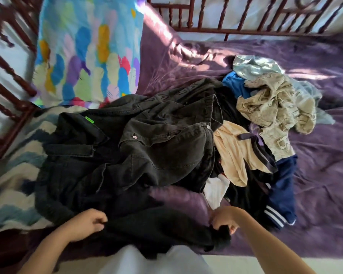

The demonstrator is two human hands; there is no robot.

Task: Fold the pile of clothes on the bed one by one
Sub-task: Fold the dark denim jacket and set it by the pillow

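A pile of clothes lies across the purple bed. On top at the centre sprawls a black denim jacket with metal buttons. To its right lie a cream garment, a beige printed garment, a navy garment with striped cuffs and a blue piece. At the bed's near edge a black garment is stretched between my hands. My left hand grips its left end. My right hand grips its right end, fingers curled into the cloth.
A colourful feather-print pillow leans at the back left. A blue and white zigzag blanket covers the left side. Dark red wooden rails enclose the bed at the back and left. A shiny silver garment tops the pile's far end.
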